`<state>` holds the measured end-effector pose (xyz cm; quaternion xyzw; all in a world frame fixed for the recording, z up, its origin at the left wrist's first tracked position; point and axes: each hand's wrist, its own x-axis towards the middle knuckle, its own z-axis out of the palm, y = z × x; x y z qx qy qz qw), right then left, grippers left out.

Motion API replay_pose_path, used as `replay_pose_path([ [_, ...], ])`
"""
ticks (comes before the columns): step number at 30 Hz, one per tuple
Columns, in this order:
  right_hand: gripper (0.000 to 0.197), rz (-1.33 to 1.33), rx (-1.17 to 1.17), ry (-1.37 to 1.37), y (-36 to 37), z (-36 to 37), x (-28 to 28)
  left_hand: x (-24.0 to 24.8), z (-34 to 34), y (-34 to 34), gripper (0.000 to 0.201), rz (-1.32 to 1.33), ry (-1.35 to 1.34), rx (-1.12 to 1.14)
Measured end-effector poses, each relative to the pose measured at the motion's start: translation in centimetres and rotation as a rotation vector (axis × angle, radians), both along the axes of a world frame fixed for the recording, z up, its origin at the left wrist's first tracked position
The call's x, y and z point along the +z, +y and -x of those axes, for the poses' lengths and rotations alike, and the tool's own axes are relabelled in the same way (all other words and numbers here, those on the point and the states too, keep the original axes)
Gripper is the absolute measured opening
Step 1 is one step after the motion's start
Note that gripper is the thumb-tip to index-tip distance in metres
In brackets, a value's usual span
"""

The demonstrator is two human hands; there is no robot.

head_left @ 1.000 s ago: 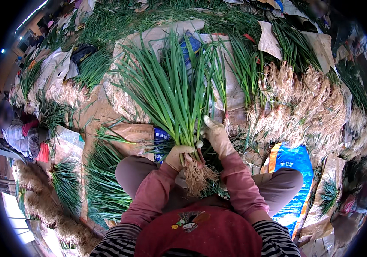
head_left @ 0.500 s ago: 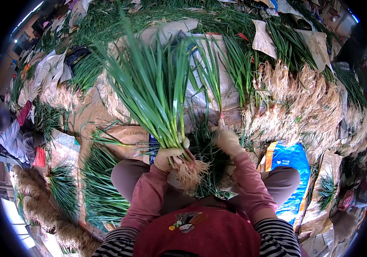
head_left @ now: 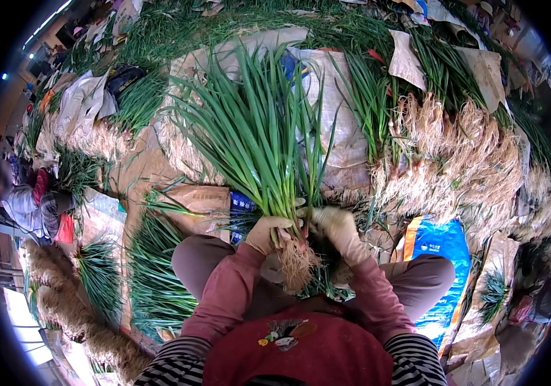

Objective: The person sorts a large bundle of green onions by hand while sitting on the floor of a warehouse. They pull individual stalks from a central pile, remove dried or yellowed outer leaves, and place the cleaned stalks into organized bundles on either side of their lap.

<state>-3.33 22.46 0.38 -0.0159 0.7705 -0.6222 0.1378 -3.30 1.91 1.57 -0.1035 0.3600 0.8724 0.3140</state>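
My gloved left hand (head_left: pixel 264 233) is closed around the lower stems of a bunch of green garlic (head_left: pixel 272 154). The long flat leaves fan upward and away from me, and pale tangled roots (head_left: pixel 298 264) hang below the grip, over my lap. Against the right side of the bunch, my gloved right hand (head_left: pixel 336 228) is closed at the base of a thinner green garlic stalk (head_left: pixel 313 164). That stalk stands alongside the bunch, touching it. The right fingers are slightly blurred and partly hidden behind the stems.
A long row of green garlic with roots toward me (head_left: pixel 449 154) lies at the right. More leaves (head_left: pixel 156 270) lie beside my left knee. A blue and orange sack (head_left: pixel 439 264) is by my right knee. Another person (head_left: pixel 25 199) sits at the far left.
My right hand has moved left and toward me, bringing the thin stalk from the pile to the bunch. The bunch in my left hand has shifted slightly right and stands more upright.
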Motion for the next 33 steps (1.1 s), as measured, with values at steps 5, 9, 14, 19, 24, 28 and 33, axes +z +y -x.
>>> replay_pose_path([
  [5,0.021,0.248,-0.194,-0.043,-2.1,4.1,-3.2,-1.5,0.1,0.3,0.044,0.011,-0.023,0.017],
  [9,0.018,0.104,-0.226,0.177,-3.6,2.2,-3.7,-3.0,-0.3,0.0,0.042,0.051,-0.003,-0.003],
  [14,0.017,0.742,-0.283,-0.327,-4.0,2.5,-2.3,-2.2,-0.5,0.4,0.041,0.098,0.024,-0.002],
  [19,0.016,0.636,-0.301,-0.393,-4.8,3.8,0.0,-0.4,-0.7,-0.4,0.049,0.088,-0.058,-0.061],
  [24,0.029,-0.364,-0.043,0.070,-3.6,3.5,-6.9,0.6,-0.5,1.2,0.056,-0.107,-0.022,-0.014],
  [28,0.029,-1.025,0.138,-0.038,-0.9,4.4,-3.7,2.5,-0.6,0.8,0.059,-0.226,0.124,-0.053],
  [33,0.032,-0.890,0.198,0.187,4.1,5.2,0.5,2.6,-0.6,0.2,0.055,-0.173,0.129,-0.009],
])
